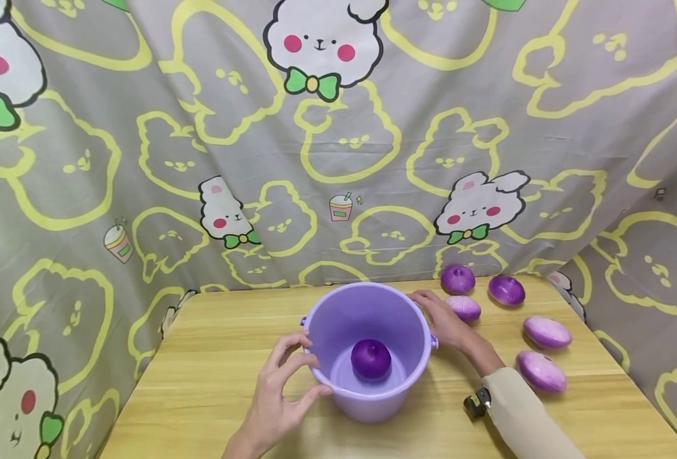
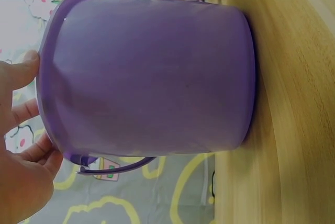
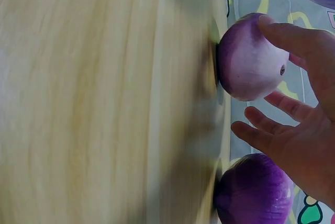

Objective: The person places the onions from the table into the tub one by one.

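A light-purple bucket (image 1: 367,408) stands upright on the wooden table, with a dark red onion (image 1: 371,360) on its bottom. My left hand (image 1: 278,395) holds the bucket's left rim between thumb and bent fingers, and the left wrist view shows that hand (image 2: 23,177) at the rim. Right of the bucket, my right hand (image 1: 444,319) is beside a pale purple onion (image 1: 466,308). In the right wrist view, its thumb lies against the pale onion (image 3: 251,59), while the other fingers stretch loosely beneath it; a darker onion (image 3: 255,190) sits close by.
Two dark onions (image 1: 458,279) (image 1: 507,290) stand at the table's back right. Nearer the right edge lie two pale ones (image 1: 547,333) (image 1: 541,371). A patterned curtain (image 1: 338,146) hangs behind the table (image 1: 224,370). The bucket's handle (image 2: 120,169) hangs on its far side.
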### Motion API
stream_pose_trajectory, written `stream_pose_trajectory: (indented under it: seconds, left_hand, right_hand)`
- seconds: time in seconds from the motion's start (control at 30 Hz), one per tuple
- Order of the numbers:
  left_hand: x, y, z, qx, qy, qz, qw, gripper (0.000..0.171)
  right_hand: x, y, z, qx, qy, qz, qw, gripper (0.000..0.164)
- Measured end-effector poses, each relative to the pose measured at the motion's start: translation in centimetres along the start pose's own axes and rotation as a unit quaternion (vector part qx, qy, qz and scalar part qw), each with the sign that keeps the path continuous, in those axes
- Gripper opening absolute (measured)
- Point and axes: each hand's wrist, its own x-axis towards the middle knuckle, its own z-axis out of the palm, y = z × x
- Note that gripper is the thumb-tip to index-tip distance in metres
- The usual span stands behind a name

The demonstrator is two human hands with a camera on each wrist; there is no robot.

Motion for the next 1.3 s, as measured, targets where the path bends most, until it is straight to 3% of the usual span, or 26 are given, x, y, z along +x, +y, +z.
stream_pose_trajectory:
  seconds: [0.4,0.83,1.3]
  left_hand:
    - [0.0,0.1,-0.1,0.003,-0.002,0.0,1.0,0.03]
    - [0.2,0.2,-0.1,0.0,0.001,0.008,1.0,0.03]
    - [0.2,0.2,-0.2,0.004,-0.001,0.005,1.0,0.031]
  right_hand:
    - [0.2,-0.1,0.6,0.041,0.018,-0.003,0.999,0.068]
    - [0.1,0.1,0.4,0.064,0.012,0.032,0.997,0.072]
    - [-0.4,0.2,-0.5,0.048,0.031,0.027,0.998,0.077]
